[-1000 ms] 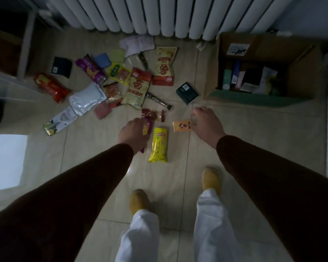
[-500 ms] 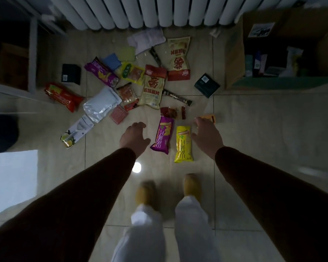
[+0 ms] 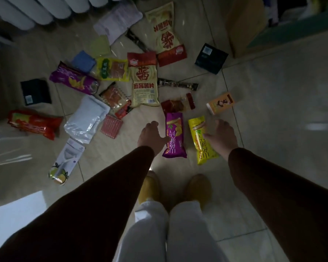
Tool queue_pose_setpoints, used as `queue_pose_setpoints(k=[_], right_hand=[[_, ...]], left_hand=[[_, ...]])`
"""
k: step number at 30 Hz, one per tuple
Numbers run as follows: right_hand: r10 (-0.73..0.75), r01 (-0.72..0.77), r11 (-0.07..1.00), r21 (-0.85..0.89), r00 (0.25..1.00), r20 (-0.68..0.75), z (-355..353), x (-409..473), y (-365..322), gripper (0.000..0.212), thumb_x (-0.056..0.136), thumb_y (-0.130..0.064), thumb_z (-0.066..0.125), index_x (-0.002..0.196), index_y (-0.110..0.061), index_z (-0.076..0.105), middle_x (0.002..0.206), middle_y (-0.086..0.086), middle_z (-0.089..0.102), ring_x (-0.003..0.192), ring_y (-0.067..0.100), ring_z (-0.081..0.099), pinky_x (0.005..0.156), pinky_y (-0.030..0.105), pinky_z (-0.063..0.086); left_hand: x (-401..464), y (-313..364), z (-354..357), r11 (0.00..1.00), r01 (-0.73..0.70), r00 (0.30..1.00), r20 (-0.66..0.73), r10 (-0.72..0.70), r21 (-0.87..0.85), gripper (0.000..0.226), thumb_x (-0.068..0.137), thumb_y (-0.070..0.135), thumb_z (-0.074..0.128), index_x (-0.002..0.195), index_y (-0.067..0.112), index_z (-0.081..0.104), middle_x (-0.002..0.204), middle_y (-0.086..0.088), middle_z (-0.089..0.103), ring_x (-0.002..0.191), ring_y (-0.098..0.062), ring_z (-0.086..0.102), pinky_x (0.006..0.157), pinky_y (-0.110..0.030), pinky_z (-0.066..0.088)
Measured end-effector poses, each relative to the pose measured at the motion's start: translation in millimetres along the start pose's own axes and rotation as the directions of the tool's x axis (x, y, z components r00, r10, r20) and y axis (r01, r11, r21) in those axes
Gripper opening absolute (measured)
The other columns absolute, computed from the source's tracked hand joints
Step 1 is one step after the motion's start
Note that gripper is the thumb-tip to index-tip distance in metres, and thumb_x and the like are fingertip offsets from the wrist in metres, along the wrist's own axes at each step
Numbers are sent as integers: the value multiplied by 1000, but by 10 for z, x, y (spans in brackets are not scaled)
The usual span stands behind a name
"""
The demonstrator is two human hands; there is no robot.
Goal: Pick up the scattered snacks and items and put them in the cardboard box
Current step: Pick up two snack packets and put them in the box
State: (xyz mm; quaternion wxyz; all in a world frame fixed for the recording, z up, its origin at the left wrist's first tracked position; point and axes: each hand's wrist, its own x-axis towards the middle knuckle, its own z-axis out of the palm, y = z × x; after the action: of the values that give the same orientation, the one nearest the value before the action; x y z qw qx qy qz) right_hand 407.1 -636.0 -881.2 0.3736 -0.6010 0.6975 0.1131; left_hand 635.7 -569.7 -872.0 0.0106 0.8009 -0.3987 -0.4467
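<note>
Cardboard box (image 3: 242, 25) cut off by the upper right edge, its contents unreadable, radiator (image 3: 36, 10) cropped at the upper left, print on the dark sachets too small to be read

Bare floor (image 3: 273, 110) right toward cardboard box (image 3: 242, 25); snack clutter (image 3: 110, 87) blocks left.

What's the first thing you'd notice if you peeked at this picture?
Two hands reach down: the left hand beside a purple packet, the right hand touching a yellow packet. Beyond them, bright snack bags litter the floor, the biggest a yellow-and-red bag in the middle. The cardboard box waits at the top right.
</note>
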Motion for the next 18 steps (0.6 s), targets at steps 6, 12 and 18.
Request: queue_pose_setpoints(k=[6, 12, 18], right_hand=[[97, -97, 995, -19, 995, 26, 671, 296, 502, 94, 77, -45, 79, 148, -4, 34, 143, 20, 43, 129, 38, 42, 103, 44, 38], [104, -104, 994, 32, 994, -11, 1167, 564, 707, 99, 70, -49, 82, 146, -8, 33, 138, 19, 45, 125, 39, 44, 101, 44, 39], [164, -163, 975, 150, 986, 9, 1211, 598, 625, 76, 69, -39, 84, 124, -3, 47, 125, 19, 56, 116, 39, 53, 94, 42, 44]], left_hand=[[517, -81, 731, 998, 52, 997, 63, -49, -38, 94, 78, 46, 79, 148, 5, 31, 145, -14, 45, 131, -31, 47, 105, -40, 43], [861, -172, 1194, 985, 129, 992, 24, -127, -111, 88, 69, 51, 83, 131, 6, 39, 128, -13, 55, 114, -32, 58, 93, -44, 51], [871, -146, 1160, 992, 109, 994, 37, -106, -71, 63, 78, 33, 80, 120, 8, 39, 117, -12, 62, 106, -34, 62, 77, -35, 46]])
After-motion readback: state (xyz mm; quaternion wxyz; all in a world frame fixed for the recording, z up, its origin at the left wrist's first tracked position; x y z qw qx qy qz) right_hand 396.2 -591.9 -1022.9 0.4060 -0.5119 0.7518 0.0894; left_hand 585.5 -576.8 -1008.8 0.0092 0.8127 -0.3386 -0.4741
